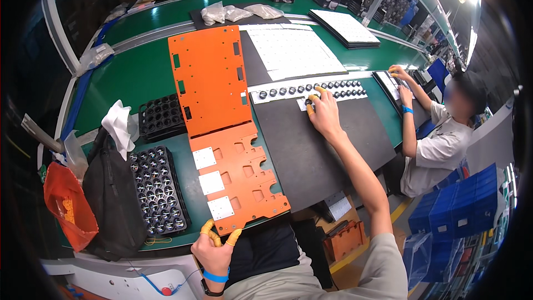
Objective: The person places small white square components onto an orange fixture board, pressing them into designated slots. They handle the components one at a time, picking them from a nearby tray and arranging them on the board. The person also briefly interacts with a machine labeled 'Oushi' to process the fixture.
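Note:
My right hand, with yellow finger cots, is closed at the near edge of a long white strip carrying a row of black round lens-like parts. Its thumb and forefinger pinch a small white plate with a black round part on it; the fingers partly cover it. My left hand touches the near corner of an orange hinged fixture, its cotted thumb and forefinger apart. The fixture's orange lid stands swung back. Three square white plates lie along the left of its base.
Left of the fixture are a black tray of round lenses and another black tray. A black mat lies under my right forearm. White sheets are beyond. An orange bag stands far left; a co-worker sits right.

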Demonstrator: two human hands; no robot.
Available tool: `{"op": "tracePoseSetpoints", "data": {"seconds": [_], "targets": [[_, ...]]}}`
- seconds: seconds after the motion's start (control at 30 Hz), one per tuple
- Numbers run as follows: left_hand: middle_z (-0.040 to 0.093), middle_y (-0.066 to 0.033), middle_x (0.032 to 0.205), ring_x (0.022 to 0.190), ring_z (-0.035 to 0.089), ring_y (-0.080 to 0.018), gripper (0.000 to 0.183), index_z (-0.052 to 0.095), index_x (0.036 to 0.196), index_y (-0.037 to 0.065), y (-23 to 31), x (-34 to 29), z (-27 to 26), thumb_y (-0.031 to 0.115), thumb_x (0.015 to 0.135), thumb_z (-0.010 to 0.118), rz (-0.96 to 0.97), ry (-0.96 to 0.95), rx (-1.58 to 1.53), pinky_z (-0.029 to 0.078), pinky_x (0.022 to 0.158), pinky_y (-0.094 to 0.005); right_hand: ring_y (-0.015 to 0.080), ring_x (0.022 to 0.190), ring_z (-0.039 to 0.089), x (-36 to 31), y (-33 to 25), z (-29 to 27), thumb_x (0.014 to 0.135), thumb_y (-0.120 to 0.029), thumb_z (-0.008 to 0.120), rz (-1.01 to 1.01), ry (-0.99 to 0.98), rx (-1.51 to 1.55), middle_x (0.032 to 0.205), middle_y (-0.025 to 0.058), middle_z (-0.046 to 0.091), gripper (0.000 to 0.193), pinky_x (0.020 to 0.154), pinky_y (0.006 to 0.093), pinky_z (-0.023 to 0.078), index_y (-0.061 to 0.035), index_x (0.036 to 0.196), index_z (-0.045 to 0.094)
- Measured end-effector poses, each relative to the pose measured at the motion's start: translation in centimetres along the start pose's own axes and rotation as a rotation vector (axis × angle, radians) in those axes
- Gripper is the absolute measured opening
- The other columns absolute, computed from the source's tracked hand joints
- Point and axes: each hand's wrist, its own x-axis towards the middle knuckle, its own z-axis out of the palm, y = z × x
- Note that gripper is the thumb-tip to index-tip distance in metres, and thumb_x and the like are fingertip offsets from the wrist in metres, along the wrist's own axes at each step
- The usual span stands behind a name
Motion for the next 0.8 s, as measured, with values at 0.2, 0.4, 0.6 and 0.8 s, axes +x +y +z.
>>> {"op": "tracePoseSetpoints", "data": {"seconds": [0.2, 0.4, 0.6, 0.8], "targets": [[0.039, 0.0029, 0.055, 0.048, 0.03, -0.0053, 0.06, 0.068, 0.103, -0.007, -0.1, 0.0, 0.0, 0.027, 0.063, 0.097, -0.011, -0.001, -0.02, 0.023, 0.045, -0.0247, 0.0378, 0.125, 0.05, 0.5, -0.3, 0.0, 0.08, -0.01, 0.073, -0.021, 0.002, -0.009, 0.134, 0.0242, 0.055, 0.029, 0.105, 0.0471, 0.042, 0.0026, 0.106, 0.07], [0.04, 0.0029, 0.055, 0.048, 0.03, -0.0054, 0.06, 0.068, 0.103, -0.008, -0.4, 0.0, 0.0, 0.027, 0.063, 0.097, 0.0, -0.011, -0.003, 0.024, 0.045, -0.0241, 0.038, 0.125, 0.051, 1.1, 0.0, 0.5, 0.079, -0.011, 0.073, -0.007, -0.021, -0.056, 0.133, 0.0245, 0.056, 0.03, 0.104, 0.0481, 0.042, 0.0025, 0.106, 0.07], [0.041, 0.0018, 0.055, 0.047, 0.032, -0.0065, 0.062, 0.067, 0.104, -0.007, -0.3, 0.0, -0.2, 0.028, 0.063, 0.097, 0.005, -0.029, 0.017, 0.027, 0.044, -0.0244, 0.0365, 0.123, 0.053, 1.0, 0.3, 0.8, 0.082, -0.015, 0.073, 0.001, -0.027, -0.076, 0.132, 0.0224, 0.058, 0.033, 0.103, 0.0475, 0.042, 0.0016, 0.111, 0.07], [0.042, 0.0014, 0.054, 0.046, 0.033, -0.007, 0.063, 0.067, 0.104, -0.007, -0.5, 0.0, -0.2, 0.029, 0.062, 0.097, 0.013, -0.024, 0.024, 0.027, 0.044, -0.0245, 0.0349, 0.114, 0.059, 2.4, -0.4, 0.3, 0.09, -0.015, 0.066, -0.04, 0.014, 0.003, 0.12, 0.0186, 0.064, 0.028, 0.101, 0.0468, 0.043, 0.0011, 0.113, 0.068]]}}
